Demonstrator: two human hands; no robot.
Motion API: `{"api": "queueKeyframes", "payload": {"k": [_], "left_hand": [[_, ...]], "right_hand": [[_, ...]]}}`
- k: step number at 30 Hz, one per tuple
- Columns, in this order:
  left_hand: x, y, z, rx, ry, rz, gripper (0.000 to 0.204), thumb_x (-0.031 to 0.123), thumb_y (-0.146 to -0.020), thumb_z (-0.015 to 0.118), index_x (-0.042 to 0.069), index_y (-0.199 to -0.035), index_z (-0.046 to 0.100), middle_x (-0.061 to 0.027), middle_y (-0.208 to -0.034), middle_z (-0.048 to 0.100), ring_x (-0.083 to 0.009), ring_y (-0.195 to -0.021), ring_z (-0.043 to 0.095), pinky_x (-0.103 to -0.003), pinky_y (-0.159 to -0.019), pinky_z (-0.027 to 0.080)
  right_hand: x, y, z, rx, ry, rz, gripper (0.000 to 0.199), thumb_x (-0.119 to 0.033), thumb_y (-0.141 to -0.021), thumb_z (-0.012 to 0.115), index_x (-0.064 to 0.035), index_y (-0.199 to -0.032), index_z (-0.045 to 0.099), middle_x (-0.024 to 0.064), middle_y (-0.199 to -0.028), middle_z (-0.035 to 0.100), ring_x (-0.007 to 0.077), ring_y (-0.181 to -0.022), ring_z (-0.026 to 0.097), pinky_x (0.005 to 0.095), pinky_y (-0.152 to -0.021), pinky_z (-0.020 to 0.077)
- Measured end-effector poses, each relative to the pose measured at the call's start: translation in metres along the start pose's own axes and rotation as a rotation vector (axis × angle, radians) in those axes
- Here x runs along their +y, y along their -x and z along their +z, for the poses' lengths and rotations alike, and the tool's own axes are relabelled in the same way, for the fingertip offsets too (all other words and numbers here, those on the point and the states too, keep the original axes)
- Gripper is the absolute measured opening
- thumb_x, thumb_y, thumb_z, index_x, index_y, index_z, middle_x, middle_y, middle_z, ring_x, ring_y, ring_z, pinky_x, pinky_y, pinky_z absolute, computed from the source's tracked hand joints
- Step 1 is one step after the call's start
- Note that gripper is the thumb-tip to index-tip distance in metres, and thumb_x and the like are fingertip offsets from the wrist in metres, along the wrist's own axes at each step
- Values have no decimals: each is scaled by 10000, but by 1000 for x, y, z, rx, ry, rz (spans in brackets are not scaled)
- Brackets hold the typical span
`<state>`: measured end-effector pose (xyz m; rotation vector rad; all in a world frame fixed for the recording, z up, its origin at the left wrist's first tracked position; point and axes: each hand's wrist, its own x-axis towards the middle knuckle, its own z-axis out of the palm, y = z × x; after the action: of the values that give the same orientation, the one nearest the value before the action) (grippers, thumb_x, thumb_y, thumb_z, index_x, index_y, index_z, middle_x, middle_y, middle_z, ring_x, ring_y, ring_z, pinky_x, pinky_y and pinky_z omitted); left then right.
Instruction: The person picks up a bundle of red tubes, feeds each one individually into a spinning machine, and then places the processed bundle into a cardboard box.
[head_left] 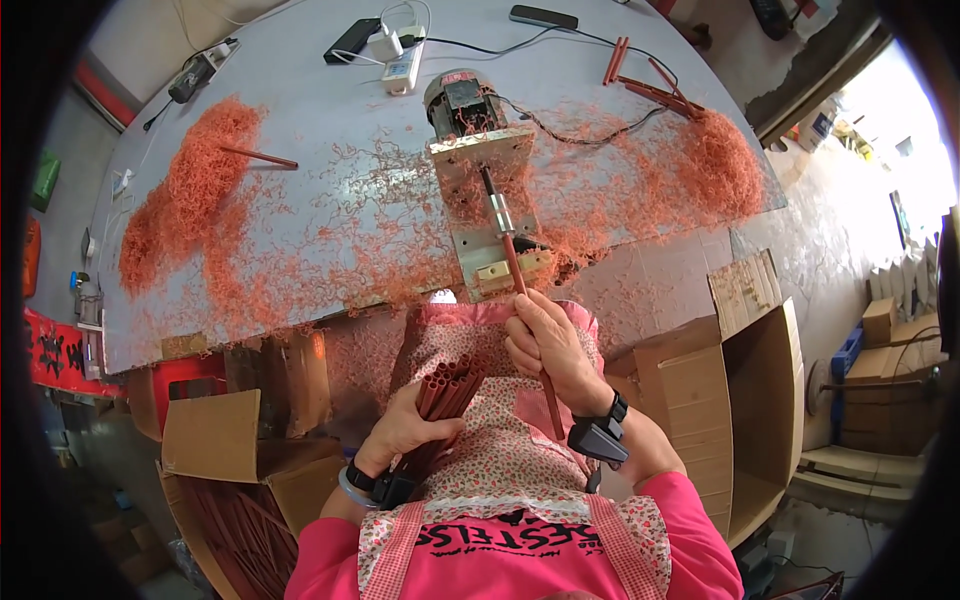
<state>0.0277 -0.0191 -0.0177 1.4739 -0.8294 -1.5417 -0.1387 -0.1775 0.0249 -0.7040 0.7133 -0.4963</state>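
Observation:
My right hand (550, 342) is closed round a thin reddish-brown tube (515, 268). The tube's far end meets the silver metal collar (500, 214) on the dark shaft of an electric motor (464, 104); whether it sits inside the collar I cannot tell. Beneath the tube is a pale block (494, 271) at the near end of the motor's metal base plate (450, 195). Lower left, my left hand (408, 432) grips a bundle of similar tubes (452, 386), their hollow ends pointing up and away from me, over my flowered apron (500, 460).
Orange-red curly shavings lie in a left heap (205, 165) and a right heap (725, 170) on the grey table (310, 95). An open carton (215, 435) at lower left holds many tubes; another carton (690, 420) stands right. A power strip (402, 70) and cables lie at the back.

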Motion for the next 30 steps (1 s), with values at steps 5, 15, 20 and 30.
{"api": "queueKeyframes", "payload": {"k": [5,15,20,30], "left_hand": [[21,3,6,77,93,99,358,46,-668,752,25,-995,608,3,-855,621,-86,-775,571,-250,-725,472],[19,14,11,146,84,218,450,24,-689,736,16,-1108,574,-4,-957,620,-77,-846,563,-249,-766,476],[11,17,15,167,101,248,448,26,-700,730,20,-1117,566,-1,-957,615,-78,-849,563,-247,-759,476],[12,13,28,149,160,184,413,36,-723,719,25,-1107,566,1,-946,608,-79,-840,562,-253,-748,479]], "right_hand": [[30,9,-16,-79,210,-159,266,-292,-997,397,-51,-1067,486,-5,-678,473,91,-588,462,224,-548,387],[83,19,-20,-453,403,-293,440,-296,-977,439,-23,-1321,449,116,-1375,417,238,-1270,398,377,-1039,345],[94,23,-13,-473,251,-290,435,-269,-982,431,-29,-1344,423,113,-1394,390,229,-1285,375,376,-1054,326],[124,25,-17,-371,255,-234,439,-180,-967,446,-23,-1369,367,125,-1426,345,243,-1311,338,353,-1064,301]]}}
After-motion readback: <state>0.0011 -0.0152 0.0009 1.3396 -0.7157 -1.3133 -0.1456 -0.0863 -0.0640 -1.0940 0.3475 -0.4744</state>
